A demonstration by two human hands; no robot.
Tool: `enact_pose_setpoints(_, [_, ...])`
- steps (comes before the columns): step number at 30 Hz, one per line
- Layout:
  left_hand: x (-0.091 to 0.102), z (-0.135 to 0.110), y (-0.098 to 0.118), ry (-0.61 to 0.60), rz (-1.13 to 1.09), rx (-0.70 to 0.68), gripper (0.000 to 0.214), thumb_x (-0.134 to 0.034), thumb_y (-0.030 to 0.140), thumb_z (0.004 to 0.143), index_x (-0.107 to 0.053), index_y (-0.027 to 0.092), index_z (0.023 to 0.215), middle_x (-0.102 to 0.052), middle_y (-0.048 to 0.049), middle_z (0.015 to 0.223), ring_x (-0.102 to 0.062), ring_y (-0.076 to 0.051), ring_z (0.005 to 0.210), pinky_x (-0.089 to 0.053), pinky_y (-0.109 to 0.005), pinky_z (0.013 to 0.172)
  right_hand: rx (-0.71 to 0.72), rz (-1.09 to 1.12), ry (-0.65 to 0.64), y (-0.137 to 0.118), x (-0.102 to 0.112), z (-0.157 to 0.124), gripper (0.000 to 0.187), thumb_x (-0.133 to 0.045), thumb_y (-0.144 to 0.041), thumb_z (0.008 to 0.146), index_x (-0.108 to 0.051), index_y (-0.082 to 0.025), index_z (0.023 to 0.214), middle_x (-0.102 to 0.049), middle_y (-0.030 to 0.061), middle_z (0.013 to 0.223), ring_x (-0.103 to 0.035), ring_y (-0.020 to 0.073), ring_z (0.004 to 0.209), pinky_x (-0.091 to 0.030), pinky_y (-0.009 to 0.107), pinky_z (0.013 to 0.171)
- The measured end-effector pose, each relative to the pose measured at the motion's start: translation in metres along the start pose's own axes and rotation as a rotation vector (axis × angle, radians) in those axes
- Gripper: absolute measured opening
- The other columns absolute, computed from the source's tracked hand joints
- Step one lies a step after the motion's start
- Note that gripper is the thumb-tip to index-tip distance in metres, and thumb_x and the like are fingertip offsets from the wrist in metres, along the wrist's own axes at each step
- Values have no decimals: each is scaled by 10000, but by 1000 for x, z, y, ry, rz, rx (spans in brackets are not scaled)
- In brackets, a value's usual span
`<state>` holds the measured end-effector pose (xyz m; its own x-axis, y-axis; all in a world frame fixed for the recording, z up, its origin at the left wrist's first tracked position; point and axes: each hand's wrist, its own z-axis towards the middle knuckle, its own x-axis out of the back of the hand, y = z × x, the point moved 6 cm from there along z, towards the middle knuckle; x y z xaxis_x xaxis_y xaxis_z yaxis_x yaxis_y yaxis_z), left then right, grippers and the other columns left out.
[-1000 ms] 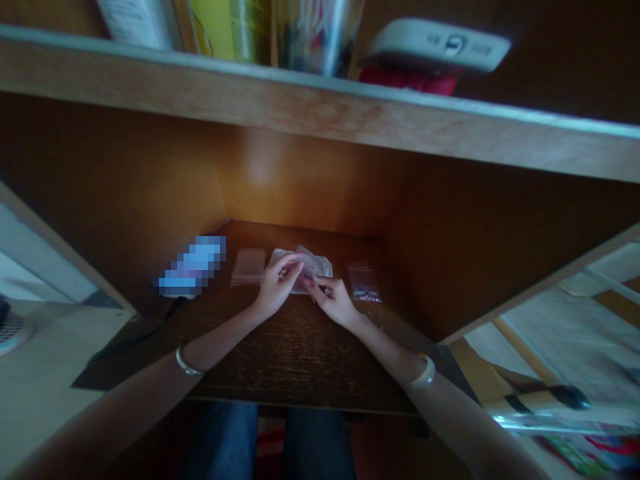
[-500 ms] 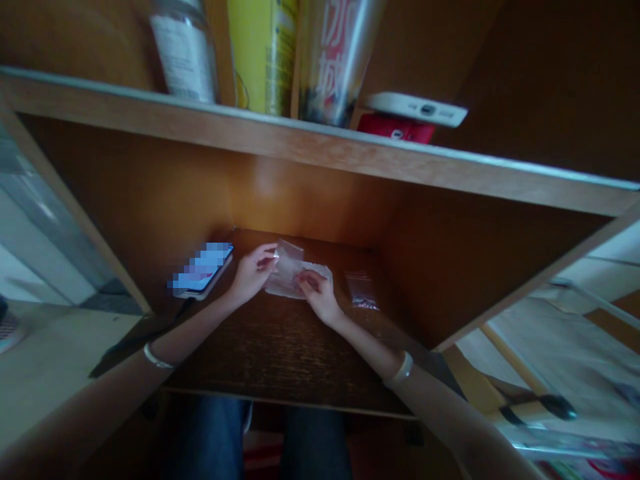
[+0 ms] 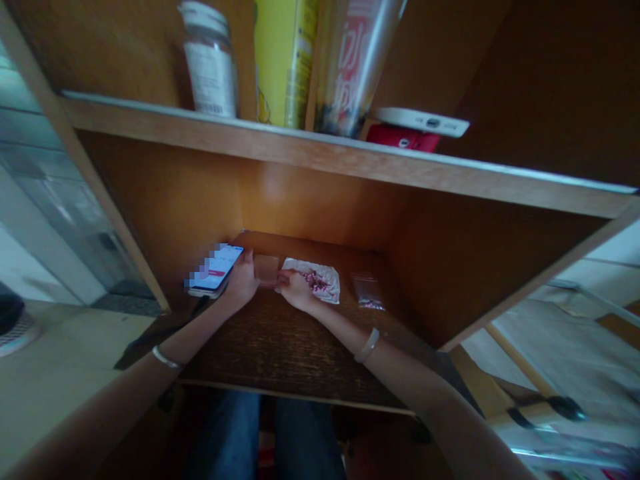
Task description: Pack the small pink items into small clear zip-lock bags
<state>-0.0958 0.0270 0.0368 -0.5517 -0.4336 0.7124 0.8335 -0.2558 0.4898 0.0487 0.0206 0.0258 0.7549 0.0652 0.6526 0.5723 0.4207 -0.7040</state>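
Observation:
Between my hands is a small clear plastic bag (image 3: 267, 267), low over the wooden board. My left hand (image 3: 243, 280) grips its left edge, right beside the phone. At the bag's lower right corner, my right hand (image 3: 296, 291) pinches the plastic with closed fingertips. Just right of that hand lies a crumpled white tissue (image 3: 291, 265) with a scatter of small pink and dark beads (image 3: 319, 281) on it; my right hand covers its lower left part. Farther right, a clear zip bag (image 3: 367, 290) lies flat, small beads gathered at its lower end.
A lit phone (image 3: 216, 270) rests at the left wall with a dark cable. Overhead, a shelf (image 3: 300, 150) holds a white-capped bottle (image 3: 210, 63), a yellow container (image 3: 283, 63), a clear tumbler (image 3: 347, 67) and a white device (image 3: 423, 122) on a red item (image 3: 403, 138). Side walls enclose the board.
Both hands have moved left with the plastic bag, off the tissue. The beads on the tissue now show. The view has shifted slightly.

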Motion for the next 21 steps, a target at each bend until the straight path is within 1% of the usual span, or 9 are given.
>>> enact_pose_setpoints(4, [5, 0, 17, -14, 203, -32, 525, -463, 10, 692, -515, 73, 1211, -582, -185, 1161, -556, -311, 1101, -442, -418, 959, -30, -130, 18, -5, 5, 0, 252, -522, -73, 742, -690, -157, 910, -711, 106, 983, -642, 222, 919, -479, 307, 832])
enact_pose_setpoints(6, [8, -2, 27, -12, 233, -64, 474, -466, 45, 733, -531, 70, 1201, -568, -197, 1200, -541, -327, 1123, -433, -441, 968, -33, -172, 22, -7, 11, 1, 287, -517, -78, 756, -685, -147, 978, -695, 122, 1048, -632, 231, 980, -467, 319, 875])
enact_pose_setpoints(9, [8, -5, 43, 1, 221, -124, 425, -471, 89, 774, -543, 86, 1193, -538, -189, 1275, -517, -327, 1163, -402, -463, 1000, -51, -214, 32, -7, 26, -2, 362, -499, -65, 773, -661, -176, 1077, -675, 104, 1110, -613, 225, 1033, -439, 339, 930])
enact_pose_setpoints(11, [3, -9, 55, -13, 201, -176, 401, -476, 104, 788, -552, 91, 1181, -522, -178, 1306, -512, -324, 1174, -395, -465, 1007, -113, -300, 67, -2, 42, -7, 377, -508, -82, 790, -643, -203, 1120, -656, 96, 1147, -595, 233, 1068, -424, 368, 950])
enact_pose_setpoints(13, [-4, -13, 67, -39, 174, -231, 389, -478, 109, 798, -557, 100, 1178, -508, -169, 1326, -519, -320, 1169, -399, -464, 1006, -174, -418, 119, 3, 63, -15, 331, -541, -137, 807, -643, -180, 1120, -638, 134, 1161, -571, 275, 1105, -414, 410, 949])
enact_pose_setpoints(15, [-13, -17, 81, -76, 139, -297, 364, -478, 108, 807, -572, 115, 1159, -497, -161, 1339, -525, -310, 1168, -401, -458, 1011, -219, -566, 138, 9, 84, -26, 299, -546, -135, 811, -648, -142, 1092, -640, 178, 1127, -562, 303, 1110, -416, 428, 922])
enact_pose_setpoints(17, [-23, -20, 96, -104, 106, -366, 311, -480, 114, 820, -601, 126, 1107, -491, -157, 1345, -527, -300, 1168, -402, -453, 1017, -287, -721, 148, 19, 104, -38, 294, -503, -87, 817, -649, -131, 1068, -661, 186, 1077, -580, 295, 1078, -416, 421, 901])
enact_pose_setpoints(19, [-32, -22, 109, -119, 78, -429, 262, -477, 128, 837, -625, 134, 1054, -494, -152, 1343, -529, -293, 1164, -408, -457, 1013, -374, -833, 174, 32, 124, -51, 295, -443, -75, 848, -655, -132, 1044, -665, 177, 1079, -593, 274, 1065, -422, 392, 887])
enact_pose_setpoints(21, [-39, -23, 118, -124, 58, -479, 242, -475, 143, 851, -633, 146, 1035, -500, -144, 1340, -544, -287, 1141, -425, -469, 991, -469, -880, 158, 47, 137, -65, 259, -452, -138, 868, -671, -124, 1005, -671, 180, 1060, -611, 284, 1043, -441, 385, 854])
